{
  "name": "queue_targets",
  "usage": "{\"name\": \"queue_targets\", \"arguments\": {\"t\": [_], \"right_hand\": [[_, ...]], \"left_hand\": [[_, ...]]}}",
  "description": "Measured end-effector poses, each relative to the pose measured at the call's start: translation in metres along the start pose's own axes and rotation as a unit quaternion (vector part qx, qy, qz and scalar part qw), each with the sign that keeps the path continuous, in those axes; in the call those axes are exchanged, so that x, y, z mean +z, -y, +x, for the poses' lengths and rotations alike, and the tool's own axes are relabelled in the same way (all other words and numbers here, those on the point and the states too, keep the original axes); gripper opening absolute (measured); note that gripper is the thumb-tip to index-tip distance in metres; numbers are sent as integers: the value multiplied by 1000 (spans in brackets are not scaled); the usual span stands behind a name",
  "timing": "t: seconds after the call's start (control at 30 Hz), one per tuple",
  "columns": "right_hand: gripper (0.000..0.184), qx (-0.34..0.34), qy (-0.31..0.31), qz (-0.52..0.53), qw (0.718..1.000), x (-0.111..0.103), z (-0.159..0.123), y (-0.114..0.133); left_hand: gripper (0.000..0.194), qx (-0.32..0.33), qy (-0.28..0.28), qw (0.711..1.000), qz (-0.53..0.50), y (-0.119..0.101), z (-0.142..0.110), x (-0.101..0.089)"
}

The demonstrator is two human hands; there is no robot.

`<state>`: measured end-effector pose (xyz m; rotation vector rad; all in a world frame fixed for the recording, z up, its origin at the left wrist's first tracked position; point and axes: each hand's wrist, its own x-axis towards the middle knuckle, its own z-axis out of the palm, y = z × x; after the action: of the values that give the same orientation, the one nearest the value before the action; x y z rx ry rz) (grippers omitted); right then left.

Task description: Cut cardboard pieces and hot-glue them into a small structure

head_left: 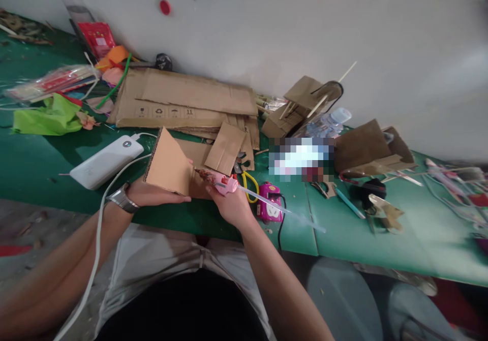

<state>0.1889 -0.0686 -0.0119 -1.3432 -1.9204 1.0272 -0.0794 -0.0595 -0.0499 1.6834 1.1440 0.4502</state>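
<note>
Folded cardboard piece takes centre stage at the near edge of a green table, raised in front of you with its broad tan face tilted upward. Your left hand, a silver watch at its wrist, grips it from below and behind, fingers curled along the far side and lower edge; the card hides much of that grasp, so you cannot tell how tightly every finger bends. Your right hand is wrapped around a pink glue gun, fingers closed about its body, nozzle pointing left beside the cardboard's right-hand edge; whether the tip touches cannot be told. Behind the gun, a translucent glue stick juts out to the right, over a magenta power socket and near a yellow-handled tool. Just beyond your hands lies a small cardboard rectangle, in front of flattened cardboard sheets stacked toward the wall. To your left rests a white power bank, a green bag behind it; well to your right sits an open cardboard box, near a clear plastic bottle.
</note>
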Motion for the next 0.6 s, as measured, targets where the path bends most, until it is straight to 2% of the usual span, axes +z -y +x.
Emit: {"name": "queue_targets", "arguments": {"t": [0.1,0.23,0.37,0.6], "right_hand": [[30,-6,2,-10,1000,0,0,-1],[31,-24,16,-42,999,-1,1,1],[31,-22,23,-65,997,-2,3,4],[34,-2,5,36,999,0,3,3]], "left_hand": [[90,6,9,1000,-1,-3,1,0],[101,-5,4,1000,18,-11,1,1],[102,11,-7,1000,18,-16,0,3],[92,-9,14,999,-37,-4,0,1]]}}
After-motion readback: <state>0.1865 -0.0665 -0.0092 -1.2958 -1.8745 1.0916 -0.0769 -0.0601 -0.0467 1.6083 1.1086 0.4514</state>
